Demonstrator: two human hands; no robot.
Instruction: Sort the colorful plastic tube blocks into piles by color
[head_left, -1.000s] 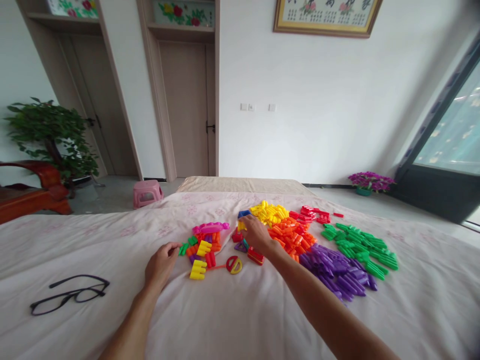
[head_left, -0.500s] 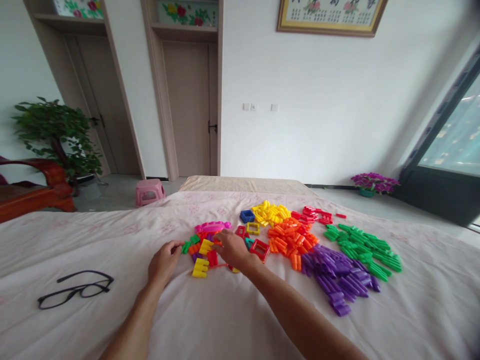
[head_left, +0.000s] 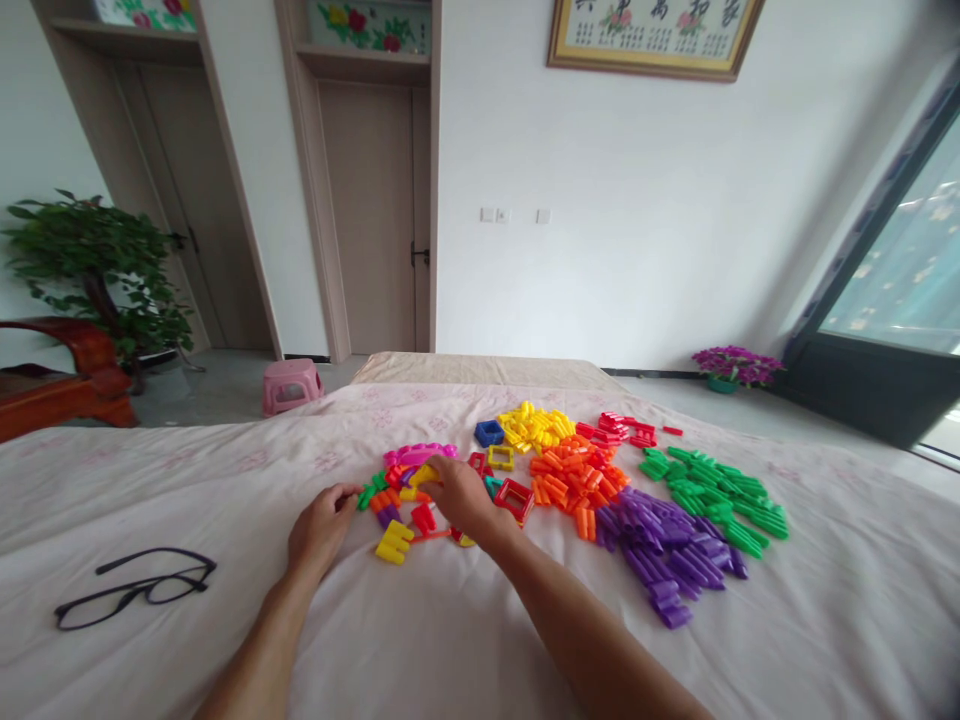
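Note:
My left hand [head_left: 321,528] rests on the cloth left of a small mixed group of plastic building blocks. Its fingers are drawn together at a green block [head_left: 369,494] on the group's edge. Pinched in my right hand [head_left: 463,497] is a yellow block [head_left: 420,477], held tilted over the group. Below it lie an orange block [head_left: 386,498], a purple block [head_left: 387,516] and a red block [head_left: 424,517]. Another yellow block [head_left: 394,542] lies nearer me. Behind my right fingers is a long pink piece [head_left: 417,454]. My right hand hides part of the group.
Sorted block piles lie to the right: yellow [head_left: 536,427], orange [head_left: 574,472], red [head_left: 611,428], green [head_left: 712,492] and purple [head_left: 667,540]. Square frames, one red [head_left: 514,500] and one blue [head_left: 489,433], sit beside my right hand. Black glasses [head_left: 139,590] lie at left.
My right hand has lifted and tilted the yellow block, which lay flatter before. The red block beneath has turned a little. My left hand keeps its place by the green block; the view shifted slightly.

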